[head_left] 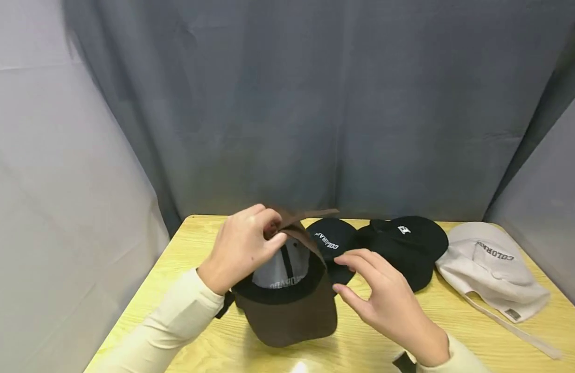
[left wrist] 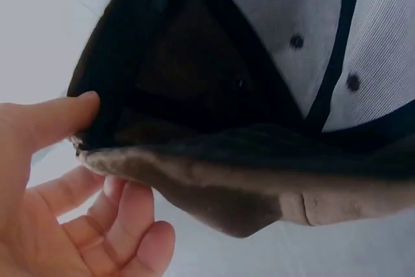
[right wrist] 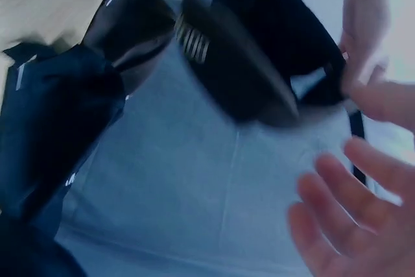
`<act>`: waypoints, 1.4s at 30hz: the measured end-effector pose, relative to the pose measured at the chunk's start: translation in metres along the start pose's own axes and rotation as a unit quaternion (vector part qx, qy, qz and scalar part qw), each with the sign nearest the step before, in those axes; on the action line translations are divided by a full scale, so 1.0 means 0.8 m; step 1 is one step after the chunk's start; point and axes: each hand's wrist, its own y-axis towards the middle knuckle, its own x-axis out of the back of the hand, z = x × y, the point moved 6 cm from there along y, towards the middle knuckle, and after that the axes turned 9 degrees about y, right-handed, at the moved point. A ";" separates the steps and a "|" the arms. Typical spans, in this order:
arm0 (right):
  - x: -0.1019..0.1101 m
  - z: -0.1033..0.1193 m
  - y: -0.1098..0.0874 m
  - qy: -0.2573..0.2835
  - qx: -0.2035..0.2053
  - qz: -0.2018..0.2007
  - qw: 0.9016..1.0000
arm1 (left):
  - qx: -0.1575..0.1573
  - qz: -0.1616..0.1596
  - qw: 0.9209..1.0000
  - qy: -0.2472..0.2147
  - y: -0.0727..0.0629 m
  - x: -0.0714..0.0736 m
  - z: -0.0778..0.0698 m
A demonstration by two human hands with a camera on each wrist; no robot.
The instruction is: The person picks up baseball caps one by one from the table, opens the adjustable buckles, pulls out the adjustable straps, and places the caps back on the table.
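A brown cap [head_left: 291, 320] hangs above the table with its brim pointing down and its pale, dark-banded lining [left wrist: 292, 43] turned toward me. My left hand [head_left: 245, 241] pinches the cap's back edge. In the left wrist view, the thumb of my left hand [left wrist: 71, 205] lies inside the cap and the fingers are outside. A loose brown strap [head_left: 315, 213] sticks out to the right of that grip. My right hand [head_left: 385, 292] is beside the cap's right edge, thumb and fingers apart. Its loosely bent fingers [right wrist: 337, 199] hold nothing; whether the thumb touches the cap I cannot tell.
Behind the cap lies a black cap with white lettering [head_left: 326, 239]. Another black cap [head_left: 408, 254] is beside it. Farther right sits a beige cap [head_left: 494, 269], its strap trailing over the wooden table [head_left: 189, 248]. Grey curtain [head_left: 315, 114] closes off the back.
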 end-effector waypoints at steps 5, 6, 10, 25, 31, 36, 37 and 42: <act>-0.016 -0.003 0.028 -0.003 0.011 -0.070 0.997 | 0.001 -0.004 0.998 -0.064 -0.006 -0.012 -0.035; -0.015 -0.004 0.030 -0.008 0.010 -0.086 0.996 | 0.001 -0.001 0.997 -0.080 -0.007 -0.014 -0.041; -0.006 -0.009 0.031 -0.009 0.013 -0.133 0.991 | -0.001 0.024 0.988 -0.149 -0.012 -0.024 -0.064; 0.005 -0.014 0.030 0.041 -0.029 -0.135 0.990 | 0.034 -0.042 0.945 -0.322 -0.038 -0.051 -0.084; 0.009 -0.016 0.030 0.050 -0.034 -0.149 0.987 | 0.043 0.000 0.930 -0.366 -0.030 -0.062 -0.084; 0.010 -0.014 0.026 0.057 -0.017 -0.136 0.989 | 0.056 0.012 0.922 -0.383 -0.028 -0.064 -0.085; 0.010 -0.013 0.025 0.060 -0.009 -0.133 0.989 | 0.057 0.011 0.921 -0.385 -0.027 -0.064 -0.085; 0.010 -0.009 0.021 0.070 0.032 -0.138 0.987 | 0.057 0.002 0.917 -0.395 -0.022 -0.062 -0.089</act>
